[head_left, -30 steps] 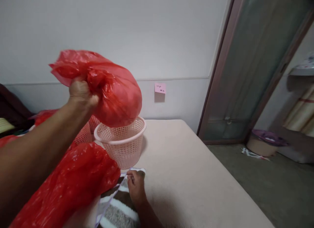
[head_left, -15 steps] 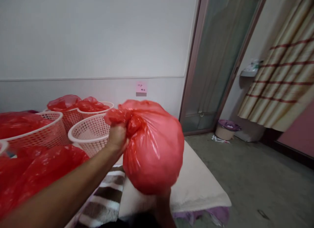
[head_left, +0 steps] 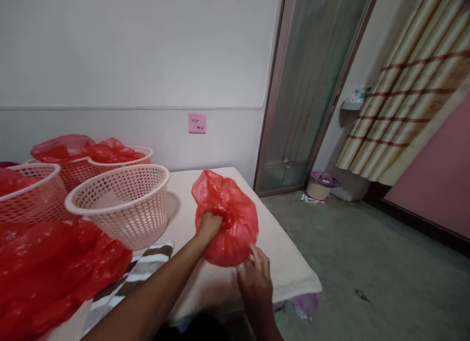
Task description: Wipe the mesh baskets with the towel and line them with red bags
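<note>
A red plastic bag (head_left: 235, 238), its neck gathered, is over the white-covered bed in the middle of the view. My left hand (head_left: 210, 225) is closed around the bunched neck, with the loose top flaring out above the fist. At the bag's lower right edge is my right hand (head_left: 255, 275), its fingers apart and stretched toward the plastic. Whether those fingertips touch the bag I cannot tell. To the left of the bag stands a pink perforated basket (head_left: 147, 226) with nothing visible in it. The bag's contents are hidden.
More baskets lined with red bags (head_left: 113, 157) stand against the wall. A large red bag (head_left: 55, 267) lies front left beside a striped cloth (head_left: 147, 262). A pink note (head_left: 197, 123) is on the wall. The bed edge (head_left: 293, 248) drops to the floor; a bin (head_left: 318, 188) stands by the door.
The bag has come down from a raised position onto or near the bed, its neck now turned up. My right hand has come out from beneath it to its right side. The view has shifted rightward.
</note>
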The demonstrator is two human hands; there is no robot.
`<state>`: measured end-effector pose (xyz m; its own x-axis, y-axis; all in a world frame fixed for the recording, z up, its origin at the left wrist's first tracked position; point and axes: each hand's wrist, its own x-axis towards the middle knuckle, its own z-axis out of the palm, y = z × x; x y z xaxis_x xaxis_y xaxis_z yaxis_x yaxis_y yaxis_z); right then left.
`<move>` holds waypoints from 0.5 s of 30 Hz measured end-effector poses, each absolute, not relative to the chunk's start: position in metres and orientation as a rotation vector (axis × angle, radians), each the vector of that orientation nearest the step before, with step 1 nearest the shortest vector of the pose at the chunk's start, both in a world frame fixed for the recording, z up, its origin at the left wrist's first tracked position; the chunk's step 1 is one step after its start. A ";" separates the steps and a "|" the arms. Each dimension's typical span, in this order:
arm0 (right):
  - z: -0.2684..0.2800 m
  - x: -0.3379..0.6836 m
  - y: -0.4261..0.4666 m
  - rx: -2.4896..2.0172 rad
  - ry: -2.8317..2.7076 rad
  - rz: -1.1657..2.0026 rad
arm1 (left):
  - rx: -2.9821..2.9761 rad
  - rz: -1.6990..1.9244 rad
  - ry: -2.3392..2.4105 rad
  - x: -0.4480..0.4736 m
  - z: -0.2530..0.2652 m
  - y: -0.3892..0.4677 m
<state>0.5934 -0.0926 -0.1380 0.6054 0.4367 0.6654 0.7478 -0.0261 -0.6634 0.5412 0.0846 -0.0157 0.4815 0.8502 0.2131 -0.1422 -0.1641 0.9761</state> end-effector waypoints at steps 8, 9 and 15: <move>-0.162 0.599 -0.049 -1.933 -1.354 -0.414 | 1.767 0.893 0.917 0.438 -0.099 0.078; -0.162 0.597 -0.046 -1.948 -1.350 -0.426 | 1.807 0.880 0.957 0.419 -0.112 0.079; -0.168 0.588 -0.035 -2.083 -1.455 -0.288 | 2.321 0.774 0.974 0.352 -0.183 0.089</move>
